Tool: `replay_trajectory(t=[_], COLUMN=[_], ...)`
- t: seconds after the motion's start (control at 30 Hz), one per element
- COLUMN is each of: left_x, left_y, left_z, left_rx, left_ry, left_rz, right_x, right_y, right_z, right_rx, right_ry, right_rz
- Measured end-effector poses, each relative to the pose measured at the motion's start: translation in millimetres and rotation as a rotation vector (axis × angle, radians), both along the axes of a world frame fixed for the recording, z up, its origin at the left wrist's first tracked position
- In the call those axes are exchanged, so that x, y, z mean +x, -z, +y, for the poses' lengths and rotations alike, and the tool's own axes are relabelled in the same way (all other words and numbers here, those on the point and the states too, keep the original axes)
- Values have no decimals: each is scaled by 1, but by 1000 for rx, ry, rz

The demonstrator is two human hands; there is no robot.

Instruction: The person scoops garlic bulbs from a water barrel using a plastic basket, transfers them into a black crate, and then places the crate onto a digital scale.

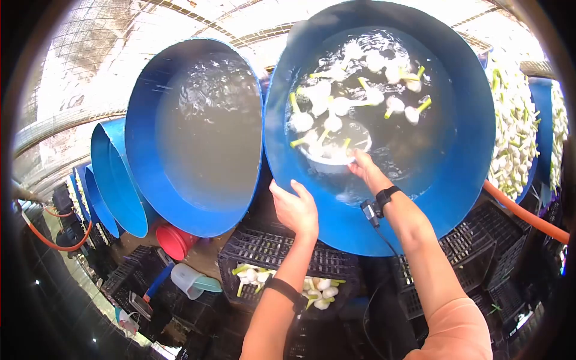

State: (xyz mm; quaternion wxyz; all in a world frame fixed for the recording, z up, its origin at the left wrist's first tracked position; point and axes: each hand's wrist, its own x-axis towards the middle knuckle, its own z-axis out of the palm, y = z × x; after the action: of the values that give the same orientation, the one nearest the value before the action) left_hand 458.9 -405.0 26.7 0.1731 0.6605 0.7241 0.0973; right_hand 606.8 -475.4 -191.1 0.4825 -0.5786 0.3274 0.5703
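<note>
My right hand [362, 165] grips the rim of a round white bowl [331, 161], which sits low in the water of a large blue tub [468, 120]. Several white bulbs with short green stalks [333, 123] float around and above the bowl, some overlapping it in this view. My left hand [295, 207] is at the tub's near left rim, thumb and fingers apart, holding nothing. A black strap with a small device [373, 211] is on my right wrist, and a dark band [287, 294] circles my left wrist.
A second blue tub [147, 150] of cloudy water stands at left. Black crates [264, 247] below hold more bulbs. Also around are a red bucket [174, 241], a whitish container [185, 279], an orange hose [528, 213] and a large heap of bulbs [510, 126] at right.
</note>
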Motion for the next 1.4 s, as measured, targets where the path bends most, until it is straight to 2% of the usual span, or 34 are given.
replay_trajectory(t=[0.13,0.27,0.37,0.47,0.5,0.67,0.8,0.93,1.0,1.07,1.1,1.13,1.17,1.2,1.27,1.33,1.37,1.4], left_x=[-1,-4,-4,-5,-5,-4,-3,-7,-16,-34,-50,-69,-94,-120,-171,-213,-237,-263], left_y=[0,1,4,3,2,-1,-8,-8,-16,-27,-34,-42,-54,-68,-100,-123,-128,-130], left_z=[0,0,-1,-2,-2,-1,-1,-1,-1,-8,-24,-36,-46,-56,-78,-90,-95,-103], left_rx=[-34,-13,-2,-7,-9,2,-19,-25,-2,36,94,161,89,17,-83,-179,-203,-231], left_ry=[-9,10,20,23,22,13,-10,9,61,79,81,85,27,-22,-252,-444,-551,-659], left_rz=[4,-4,-9,-6,-10,-52,-101,-179,-365,-375,-475,-572,-674,-788,-1059,-1369,-1388,-1404], right_x=[20,71,103,136,137,165,156,125,102,70,55,28,2,-10,-76,-131,-157,-178], right_y=[-2,36,-3,31,-21,-68,-143,-227,-267,-314,-328,-351,-371,-360,-414,-435,-436,-423], right_z=[41,50,61,48,48,12,-30,-76,-98,-108,-113,-114,-112,-119,-116,-116,-120,-130], right_rx=[28,235,220,139,215,318,280,208,190,164,110,191,245,239,199,121,143,334], right_ry=[179,33,14,-87,-58,-166,-198,-274,-315,-418,-440,-442,-449,-501,-541,-707,-802,-978], right_rz=[-89,-132,-298,-455,-481,-587,-622,-701,-768,-852,-876,-945,-962,-967,-1095,-1169,-1221,-1545])
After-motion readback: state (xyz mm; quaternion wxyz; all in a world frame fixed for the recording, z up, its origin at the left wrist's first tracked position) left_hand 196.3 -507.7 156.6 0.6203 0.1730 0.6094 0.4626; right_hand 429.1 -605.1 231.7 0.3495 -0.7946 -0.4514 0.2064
